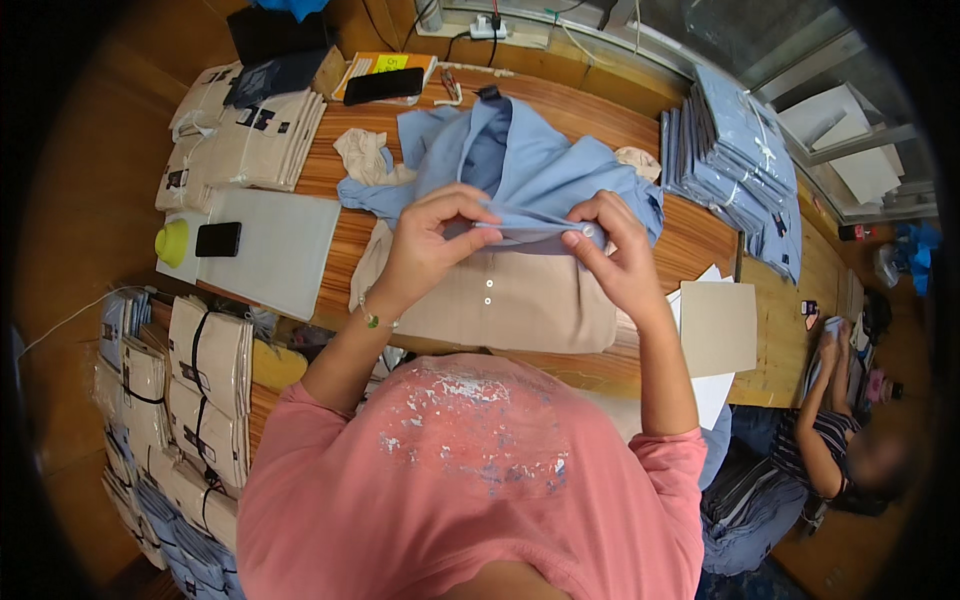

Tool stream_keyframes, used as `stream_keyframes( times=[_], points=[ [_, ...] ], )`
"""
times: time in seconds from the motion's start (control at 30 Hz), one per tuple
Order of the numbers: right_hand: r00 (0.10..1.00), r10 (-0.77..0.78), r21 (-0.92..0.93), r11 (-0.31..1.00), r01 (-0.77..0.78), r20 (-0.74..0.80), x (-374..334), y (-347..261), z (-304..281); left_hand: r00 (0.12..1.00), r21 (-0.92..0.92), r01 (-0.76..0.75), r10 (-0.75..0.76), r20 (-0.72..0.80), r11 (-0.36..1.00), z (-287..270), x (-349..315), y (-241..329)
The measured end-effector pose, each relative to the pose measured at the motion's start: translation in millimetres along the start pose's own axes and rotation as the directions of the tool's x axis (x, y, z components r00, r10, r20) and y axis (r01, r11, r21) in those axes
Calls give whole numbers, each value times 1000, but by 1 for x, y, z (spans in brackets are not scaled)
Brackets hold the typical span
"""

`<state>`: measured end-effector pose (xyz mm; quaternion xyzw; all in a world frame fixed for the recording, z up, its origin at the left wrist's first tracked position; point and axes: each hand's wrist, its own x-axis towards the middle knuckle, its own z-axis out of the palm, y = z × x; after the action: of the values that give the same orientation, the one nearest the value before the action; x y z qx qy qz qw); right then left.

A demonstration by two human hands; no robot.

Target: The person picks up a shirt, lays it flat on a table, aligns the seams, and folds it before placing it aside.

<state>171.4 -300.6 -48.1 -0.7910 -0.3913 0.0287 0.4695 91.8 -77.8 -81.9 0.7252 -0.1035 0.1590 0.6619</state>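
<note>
Shirt point(555, 165) between stacks point(735, 150) on table point(700, 245)

Hands point(437, 232) point(614, 247) pinching blue garment point(545, 150), beige garment point(540, 310) beneath, wooden table point(695, 240)

wearer's two hands point(432, 242) point(622, 240), one held blue garment point(545, 150), two phones point(384, 86) point(218, 239)

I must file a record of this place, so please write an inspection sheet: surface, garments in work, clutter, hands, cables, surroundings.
Surface: wooden table with striped grain.
Garments: blue garment held up; beige garment below, two white buttons visible.
Clutter: black phone on a grey sheet; lime-green object beside it.
Hands: left hand and right hand both pinch the blue garment.
Cables: several near the white power outlet, behind the table.
Surroundings: blue stack at right, beige stack at left; another person far right.
</note>
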Motion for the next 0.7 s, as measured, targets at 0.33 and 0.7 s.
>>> stream_keyframes(
  times=[0.33, 0.7],
  points=[
    [962, 175, 43, 985, -169, -209, -54, 34, 57, 991, 358, 24, -69, 113, 933, 4, -28, -20],
    [963, 190, -170, 960, -223, -189, -68, 41, 75, 965, 498, 65, -182, 190, 865, -4, -37, -49]
  ],
)
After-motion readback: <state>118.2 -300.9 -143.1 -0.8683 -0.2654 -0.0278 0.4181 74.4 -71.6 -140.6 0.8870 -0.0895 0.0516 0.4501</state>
